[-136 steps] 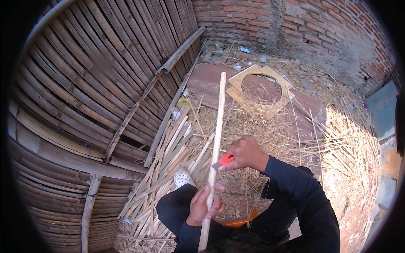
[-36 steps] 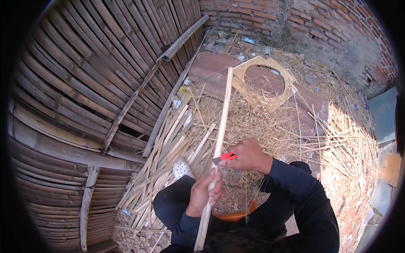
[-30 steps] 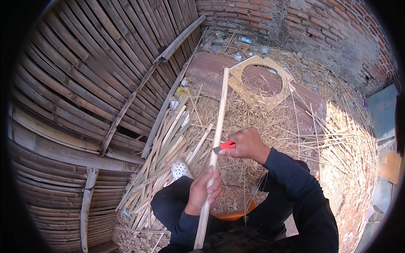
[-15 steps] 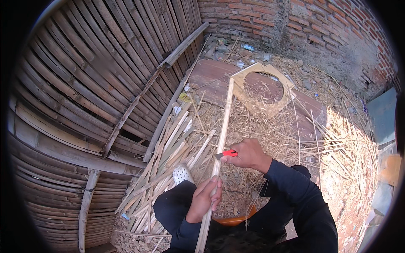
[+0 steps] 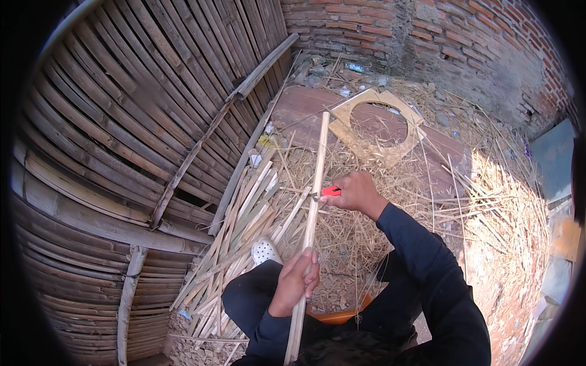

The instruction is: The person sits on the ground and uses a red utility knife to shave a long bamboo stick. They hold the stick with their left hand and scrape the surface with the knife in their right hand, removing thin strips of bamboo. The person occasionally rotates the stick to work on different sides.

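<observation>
A long pale bamboo strip (image 5: pixel 319 161) runs from my lap up and away, its far end just left of a wooden board with a round hole (image 5: pixel 349 134). My left hand (image 5: pixel 295 281) is wrapped round the strip's lower part. In my right hand (image 5: pixel 356 194) is a red utility knife (image 5: pixel 331 191), gripped by its handle. Its dark blade lies against the strip, above my left hand.
Split bamboo strips (image 5: pixel 235 244) lie piled on the left beside a white clog (image 5: pixel 265 251). A slatted bamboo wall (image 5: pixel 122 122) stands left, a brick wall (image 5: pixel 366 27) behind. Shavings (image 5: pixel 378 226) cover the ground. I sit over something orange (image 5: pixel 332 317).
My right hand has moved the knife up along the strip, away from my left hand. The strip's far end has shifted slightly left. My left hand keeps its grip.
</observation>
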Tool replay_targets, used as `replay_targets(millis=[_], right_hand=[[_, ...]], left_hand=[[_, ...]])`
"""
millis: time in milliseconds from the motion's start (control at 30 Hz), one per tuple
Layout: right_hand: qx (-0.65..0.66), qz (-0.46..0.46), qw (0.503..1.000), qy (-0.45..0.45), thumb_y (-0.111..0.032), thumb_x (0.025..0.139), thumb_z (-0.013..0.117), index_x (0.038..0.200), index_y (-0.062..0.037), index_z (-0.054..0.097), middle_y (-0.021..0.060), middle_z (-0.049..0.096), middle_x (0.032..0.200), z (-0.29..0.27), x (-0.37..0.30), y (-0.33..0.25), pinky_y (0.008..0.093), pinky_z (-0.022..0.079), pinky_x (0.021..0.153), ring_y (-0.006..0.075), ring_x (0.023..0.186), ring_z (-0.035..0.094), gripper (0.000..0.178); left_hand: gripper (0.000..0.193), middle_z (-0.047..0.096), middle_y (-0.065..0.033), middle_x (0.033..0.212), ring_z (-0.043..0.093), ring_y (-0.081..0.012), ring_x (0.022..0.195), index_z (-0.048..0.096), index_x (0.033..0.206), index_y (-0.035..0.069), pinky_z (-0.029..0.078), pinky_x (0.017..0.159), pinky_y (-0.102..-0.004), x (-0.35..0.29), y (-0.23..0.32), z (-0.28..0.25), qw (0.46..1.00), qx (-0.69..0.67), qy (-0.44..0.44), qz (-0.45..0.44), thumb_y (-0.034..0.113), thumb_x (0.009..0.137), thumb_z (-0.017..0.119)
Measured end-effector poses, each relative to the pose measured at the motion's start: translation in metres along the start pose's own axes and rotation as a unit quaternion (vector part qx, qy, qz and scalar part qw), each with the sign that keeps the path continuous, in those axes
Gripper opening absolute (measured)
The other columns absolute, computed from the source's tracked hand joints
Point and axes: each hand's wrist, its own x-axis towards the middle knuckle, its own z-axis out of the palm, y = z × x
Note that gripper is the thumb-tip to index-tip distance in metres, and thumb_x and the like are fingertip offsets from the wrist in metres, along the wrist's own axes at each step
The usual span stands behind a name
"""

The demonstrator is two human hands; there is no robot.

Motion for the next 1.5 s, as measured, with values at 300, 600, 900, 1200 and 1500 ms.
replay_targets(millis=[300, 600, 900, 1200, 1500], right_hand=[[-0.02, 0.206, 0.978, -0.038, -0.074, 0.08, 0.043, 0.065, -0.0047, 0.068, 0.018, 0.059, 0.057, -0.02, 0.021, 0.069, 0.0457, 0.046, 0.055, 0.0348, 0.058, 0.062, 0.075], [0.024, 0.47, 0.882, 0.033, -0.075, 0.084, 0.035, 0.075, 0.0039, 0.065, 0.0261, 0.065, 0.078, -0.019, -0.024, 0.198, 0.0462, 0.049, 0.066, 0.0403, 0.08, 0.065, 0.084], [0.109, 0.033, 0.99, -0.089, -0.068, 0.079, 0.054, 0.062, -0.0062, 0.064, 0.0145, 0.054, 0.051, -0.039, -0.026, -0.013, 0.0427, 0.044, 0.051, 0.0343, 0.051, 0.057, 0.065], [0.083, -0.068, 0.994, -0.004, -0.069, 0.07, 0.062, 0.052, -0.0105, 0.05, 0.0077, 0.049, 0.046, -0.032, -0.027, -0.029, 0.0388, 0.04, 0.043, 0.0286, 0.044, 0.054, 0.063], [0.077, 0.082, 0.993, -0.047, -0.072, 0.078, 0.049, 0.063, -0.0081, 0.066, 0.0128, 0.055, 0.05, -0.032, -0.015, 0.001, 0.043, 0.045, 0.047, 0.033, 0.049, 0.058, 0.068]], left_hand=[[0.027, 0.035, 0.0011, 0.056, 0.032, -0.0092, 0.037, 0.044, 0.09, 0.007, 0.031, 0.043, -0.0223, -0.008, -0.015, 0.008, 0.998, 0.017, -0.04, -0.044, 0.029, 0.102, 0.034], [0.029, 0.037, 0.0011, 0.057, 0.036, -0.0087, 0.039, 0.045, 0.091, 0.007, 0.031, 0.039, -0.0199, -0.038, -0.021, 0.036, 0.971, 0.093, -0.178, -0.13, 0.031, 0.102, 0.034], [0.033, 0.039, -0.0014, 0.054, 0.032, -0.011, 0.033, 0.05, 0.097, 0.001, 0.034, 0.047, -0.0242, -0.005, -0.006, -0.002, 0.985, -0.173, -0.005, -0.014, 0.029, 0.102, 0.031], [0.037, 0.041, 0.0034, 0.049, 0.032, -0.0074, 0.028, 0.048, 0.091, 0.008, 0.028, 0.043, -0.024, 0.011, -0.015, 0.0, 0.913, -0.375, -0.147, -0.071, 0.033, 0.102, 0.024], [0.036, 0.04, 0.0038, 0.048, 0.034, -0.0076, 0.028, 0.044, 0.085, 0.011, 0.027, 0.044, -0.0233, 0.004, -0.019, 0.006, 0.921, -0.341, -0.153, -0.108, 0.035, 0.102, 0.023]])
